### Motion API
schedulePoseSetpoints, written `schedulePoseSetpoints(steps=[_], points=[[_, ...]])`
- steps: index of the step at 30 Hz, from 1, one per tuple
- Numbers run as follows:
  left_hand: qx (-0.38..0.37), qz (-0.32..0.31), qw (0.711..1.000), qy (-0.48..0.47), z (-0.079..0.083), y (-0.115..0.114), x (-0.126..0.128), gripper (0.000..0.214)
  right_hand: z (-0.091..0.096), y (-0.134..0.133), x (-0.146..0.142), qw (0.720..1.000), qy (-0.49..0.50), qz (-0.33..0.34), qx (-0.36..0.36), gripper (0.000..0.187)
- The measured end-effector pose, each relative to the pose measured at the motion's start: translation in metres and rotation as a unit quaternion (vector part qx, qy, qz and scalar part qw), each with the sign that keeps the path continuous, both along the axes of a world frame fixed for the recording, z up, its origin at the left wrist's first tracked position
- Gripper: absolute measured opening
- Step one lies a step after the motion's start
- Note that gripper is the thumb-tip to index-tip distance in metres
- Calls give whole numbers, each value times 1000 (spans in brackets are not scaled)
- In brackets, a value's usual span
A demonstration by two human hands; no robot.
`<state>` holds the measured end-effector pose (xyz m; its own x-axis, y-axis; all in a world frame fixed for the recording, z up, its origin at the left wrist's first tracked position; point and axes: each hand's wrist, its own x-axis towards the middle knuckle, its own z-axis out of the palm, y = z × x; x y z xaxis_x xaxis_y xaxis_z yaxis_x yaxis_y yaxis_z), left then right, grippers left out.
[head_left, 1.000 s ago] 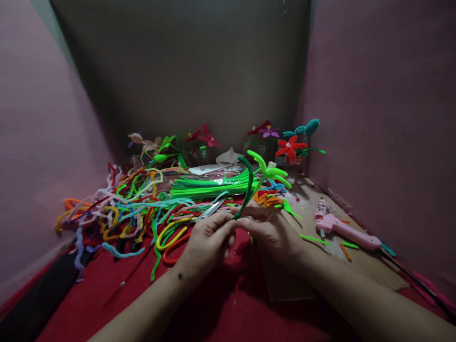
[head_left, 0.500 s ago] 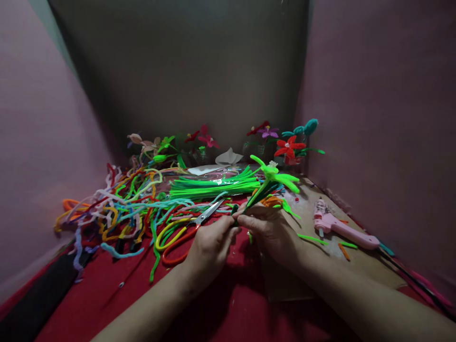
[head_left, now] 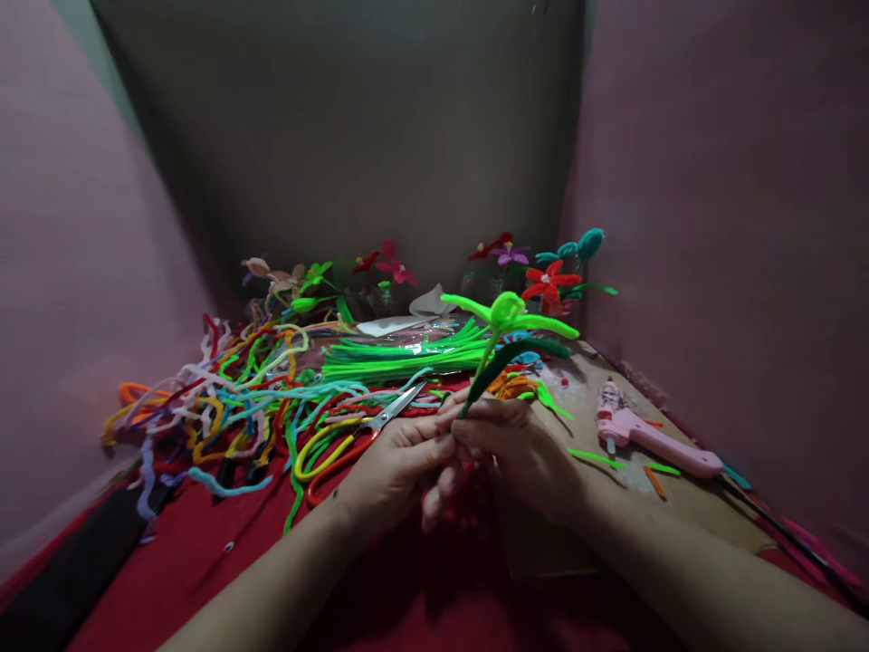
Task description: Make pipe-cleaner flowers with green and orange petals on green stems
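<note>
Both my hands meet at the middle of the red cloth [head_left: 204, 561]. My right hand [head_left: 520, 448] is closed on the stem of a bright green pipe-cleaner flower [head_left: 508, 312], which stands up and leans right. A dark green pipe cleaner [head_left: 506, 358] runs along that stem. My left hand [head_left: 397, 466] pinches the lower end of the stem, touching the right hand's fingers. Scissors [head_left: 380, 421] with yellow and orange handles lie just left of the hands.
A tangle of coloured pipe cleaners [head_left: 224, 398] covers the left side. A bundle of green pipe cleaners [head_left: 400, 358] lies behind the hands. Finished flowers [head_left: 553, 281] stand along the back wall. A pink glue gun [head_left: 652, 439] rests on cardboard [head_left: 679, 507] at the right.
The dark green pipe cleaner, arched up a second ago, now lies along the flower stem. The flower has turned and risen a little. My hands have shifted slightly closer together.
</note>
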<state>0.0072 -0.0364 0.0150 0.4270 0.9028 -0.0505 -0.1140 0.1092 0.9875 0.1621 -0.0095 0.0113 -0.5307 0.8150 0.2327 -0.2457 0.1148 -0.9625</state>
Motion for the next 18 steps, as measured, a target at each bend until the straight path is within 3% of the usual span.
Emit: schedulePoseSetpoints(steps=[1, 3, 5, 7, 10, 12, 15, 17, 18], points=[[66, 67, 993, 67, 0, -1, 1, 23, 0, 0, -1, 1000, -4, -21, 13, 18], [198, 191, 945, 178, 0, -3, 3, 17, 2, -1, -2, 996, -13, -68, 52, 18], [252, 240, 913, 213, 0, -5, 3, 15, 3, -1, -3, 992, -28, -92, 83, 18], [195, 210, 940, 183, 1, -5, 4, 17, 4, 0, -3, 993, -38, -81, 79, 21], [28, 107, 993, 51, 5, -4, 3, 20, 6, 2, 0, 998, -29, -40, 43, 25], [-50, 29, 997, -49, 6, -3, 2, 18, 7, 3, 2, 999, -18, -8, 47, 24], [-118, -90, 978, -147, 6, -2, 0, 17, 8, 3, 4, 997, 26, 19, 71, 18], [-114, -97, 979, -138, 5, -3, 1, 18, 6, 3, 2, 998, 43, 8, 48, 16], [-83, -61, 990, -98, 4, -4, 1, 20, 4, 4, 0, 999, 39, -12, 30, 17]])
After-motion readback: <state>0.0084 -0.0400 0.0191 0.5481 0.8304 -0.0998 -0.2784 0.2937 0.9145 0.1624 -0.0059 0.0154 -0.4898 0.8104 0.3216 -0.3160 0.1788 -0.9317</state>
